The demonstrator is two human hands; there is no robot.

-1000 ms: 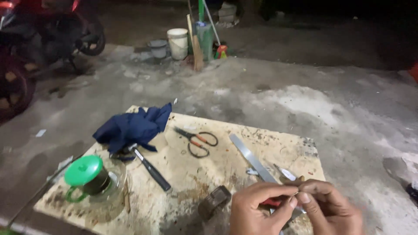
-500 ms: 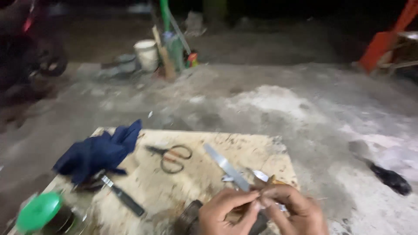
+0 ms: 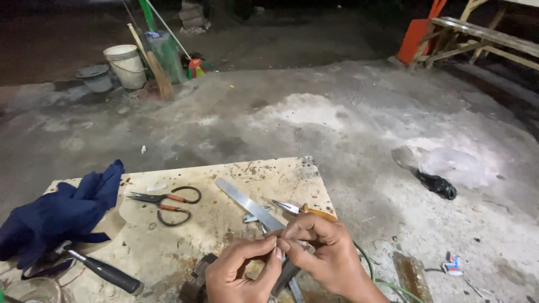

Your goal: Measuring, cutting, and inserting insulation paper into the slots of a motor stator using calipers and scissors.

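Small thin item, too tiny to identify, pinched between fingertips of both hands at bottom centre, just above the stained pale wooden board (image 3: pixel 224 174) lying on the concrete floor (image 3: pixel 337 123). Left hand (image 3: pixel 241 275) curled, thumb and forefinger closed on the item; right hand (image 3: pixel 323 249) curled, fingertips meeting the left's. Long flat grey metal strip (image 3: pixel 247 203) lies on the board, running under the hands. Orange-handled pliers (image 3: pixel 297 209) just beside the right hand. Black-and-orange scissors (image 3: pixel 165 203) left of the strip. Crumpled dark blue cloth (image 3: pixel 62 213) at board's left edge, black-handled tool (image 3: pixel 106 272) below it. White plastic bucket (image 3: pixel 128 66) and broom (image 3: pixel 160 73) far back left. Black bag (image 3: pixel 437 185) on the floor, right.
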